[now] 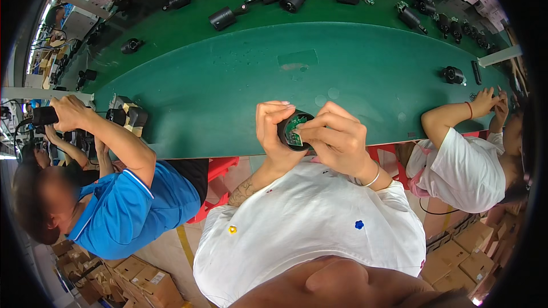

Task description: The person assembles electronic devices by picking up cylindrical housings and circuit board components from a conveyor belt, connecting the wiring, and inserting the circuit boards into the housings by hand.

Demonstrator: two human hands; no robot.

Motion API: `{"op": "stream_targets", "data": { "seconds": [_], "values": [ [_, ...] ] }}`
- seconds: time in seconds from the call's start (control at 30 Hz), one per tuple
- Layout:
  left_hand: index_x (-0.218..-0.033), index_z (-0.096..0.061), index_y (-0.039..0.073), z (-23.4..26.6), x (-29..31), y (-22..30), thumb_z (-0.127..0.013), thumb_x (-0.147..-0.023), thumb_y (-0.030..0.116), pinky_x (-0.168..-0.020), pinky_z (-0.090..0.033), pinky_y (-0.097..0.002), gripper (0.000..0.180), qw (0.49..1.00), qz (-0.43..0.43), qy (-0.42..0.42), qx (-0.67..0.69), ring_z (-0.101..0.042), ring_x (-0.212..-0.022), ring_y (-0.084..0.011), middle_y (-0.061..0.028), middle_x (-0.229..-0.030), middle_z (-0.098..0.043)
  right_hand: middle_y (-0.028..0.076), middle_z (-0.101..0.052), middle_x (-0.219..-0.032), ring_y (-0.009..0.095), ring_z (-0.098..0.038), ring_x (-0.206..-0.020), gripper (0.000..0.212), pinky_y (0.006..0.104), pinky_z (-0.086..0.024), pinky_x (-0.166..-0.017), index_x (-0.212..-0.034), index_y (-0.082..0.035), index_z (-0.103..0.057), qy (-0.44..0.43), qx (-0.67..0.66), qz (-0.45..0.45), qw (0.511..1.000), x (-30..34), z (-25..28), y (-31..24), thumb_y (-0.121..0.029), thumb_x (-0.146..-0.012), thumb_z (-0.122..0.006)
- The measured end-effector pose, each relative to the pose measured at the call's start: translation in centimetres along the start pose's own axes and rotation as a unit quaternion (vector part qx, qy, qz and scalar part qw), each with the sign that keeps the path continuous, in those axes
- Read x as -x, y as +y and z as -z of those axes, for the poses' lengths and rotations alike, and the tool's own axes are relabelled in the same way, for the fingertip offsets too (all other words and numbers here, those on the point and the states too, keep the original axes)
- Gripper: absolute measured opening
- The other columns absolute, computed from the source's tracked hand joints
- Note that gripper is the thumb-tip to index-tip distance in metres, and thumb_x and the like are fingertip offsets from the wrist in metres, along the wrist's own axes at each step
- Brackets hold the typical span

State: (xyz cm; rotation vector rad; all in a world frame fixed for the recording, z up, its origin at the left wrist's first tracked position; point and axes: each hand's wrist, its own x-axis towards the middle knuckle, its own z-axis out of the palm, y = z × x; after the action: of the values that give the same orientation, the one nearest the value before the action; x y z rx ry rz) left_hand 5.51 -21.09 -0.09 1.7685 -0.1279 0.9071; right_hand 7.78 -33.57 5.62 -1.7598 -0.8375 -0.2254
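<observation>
The green circuit board (pixel 296 123) was pinched by the right hand (pixel 341 135) at its fingertips, just to that hand's left, within the mouth of a black cup (pixel 281 130); its long side appeared to run roughly away from the body. The cup, mouth up, was held by the left hand (pixel 274 132), curled around its left wall. Beyond both hands, similar black cups (pixel 293 0) were scattered on the green table (pixel 228 80).

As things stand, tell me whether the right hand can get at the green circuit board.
Yes, it seems so: the right hand is at the green circuit board, the open end of the black housing leaves the way free, and the left hand holds the housing.
</observation>
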Motion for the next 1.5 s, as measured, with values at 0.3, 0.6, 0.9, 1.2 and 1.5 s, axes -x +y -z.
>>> {"op": "stream_targets", "data": {
  "seconds": [0.3,0.6,0.9,1.2,1.5],
  "values": [
    [-0.101,-0.056,0.005,-0.1,0.5,-0.2,-0.076,-0.06,0.002,-0.07,-0.046,-0.0352,0.047,0.999,0.035,-0.016,0.003,-0.053,-0.082,-0.0238,-0.0085,-0.092,-0.054,0.003,-0.067,-0.078,0.015,-0.048,-0.064,0.017,0.0248,-0.042,-0.057,-0.075,-0.003,-0.073,-0.034,-0.012,-0.044,0.998,-0.8,0.5,0.0,0.01,-0.065,-0.067],
    [-0.101,-0.055,0.005,-0.4,0.9,0.2,-0.075,-0.057,-0.002,-0.067,-0.043,-0.0336,0.049,0.99,0.121,-0.066,0.001,-0.051,-0.077,-0.0219,-0.0079,-0.09,-0.052,0.002,-0.066,-0.077,0.014,-0.048,-0.064,0.014,0.0257,-0.041,-0.057,-0.072,-0.003,-0.072,-0.073,-0.041,-0.111,0.99,-1.2,1.2,1.5,0.009,-0.065,-0.07],
    [-0.101,-0.054,0.004,0.1,0.9,-0.9,-0.076,-0.057,-0.001,-0.067,-0.043,-0.0328,0.05,0.99,0.126,-0.068,-0.013,-0.051,-0.077,-0.0215,-0.0081,-0.09,-0.052,0.007,-0.067,-0.089,0.018,-0.053,-0.071,0.024,0.0271,-0.045,-0.059,-0.088,-0.001,-0.072,0.011,0.072,-0.01,0.997,0.3,-0.9,2.4,0.004,-0.065,-0.072],
    [-0.103,-0.053,0.005,-0.4,0.4,-1.1,-0.077,-0.059,0.0,-0.068,-0.045,-0.0324,0.05,0.997,0.056,-0.055,0.021,-0.053,-0.078,-0.0219,-0.008,-0.091,-0.052,0.013,-0.068,-0.108,0.02,-0.064,-0.092,0.045,0.028,-0.056,-0.075,-0.111,-0.001,-0.07,-0.022,-0.074,-0.219,0.973,-0.8,0.3,1.4,0.003,-0.066,-0.076],
    [-0.106,-0.052,0.008,-0.3,0.3,-0.5,-0.076,-0.055,-0.005,-0.068,-0.046,-0.0296,0.057,0.997,0.054,-0.051,-0.013,-0.053,-0.077,-0.0186,-0.007,-0.094,-0.05,0.017,-0.065,-0.121,0.021,-0.066,-0.096,0.051,0.0256,-0.057,-0.077,-0.119,0.001,-0.066,-0.028,-0.16,-0.232,0.959,0.4,-0.1,1.9,0.006,-0.068,-0.073]
  ]
}}
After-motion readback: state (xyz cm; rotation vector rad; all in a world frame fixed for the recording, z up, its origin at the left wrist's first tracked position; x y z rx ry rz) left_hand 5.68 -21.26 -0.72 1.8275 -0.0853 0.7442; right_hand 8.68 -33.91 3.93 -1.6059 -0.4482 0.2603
